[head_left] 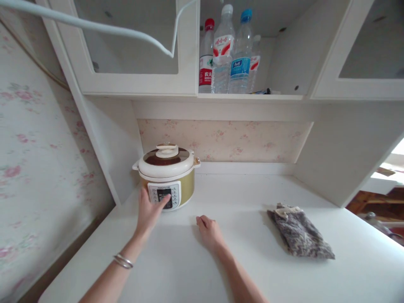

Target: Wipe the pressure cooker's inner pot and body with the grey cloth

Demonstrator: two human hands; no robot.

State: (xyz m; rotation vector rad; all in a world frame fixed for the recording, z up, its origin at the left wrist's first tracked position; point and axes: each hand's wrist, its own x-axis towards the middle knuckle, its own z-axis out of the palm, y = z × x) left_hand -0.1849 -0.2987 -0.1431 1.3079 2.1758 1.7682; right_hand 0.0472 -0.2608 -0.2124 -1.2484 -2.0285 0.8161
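A gold and white electric cooker (167,174) with a closed lid stands at the back left of the white counter (246,198). My left hand (148,212), a silver bangle on its wrist, reaches to the cooker's front control panel (164,196); the thumb and fingers are stretched out and touch the panel's buttons. My right hand (210,231) rests on the counter to the right of the cooker, fingers curled loosely under, with nothing in it.
A grey folded cloth (298,231) lies on the counter at the right. Several water bottles (230,52) stand in the open cabinet above. A white cable (94,26) crosses the glass cabinet door. Floral wallpaper (28,160) covers the left wall.
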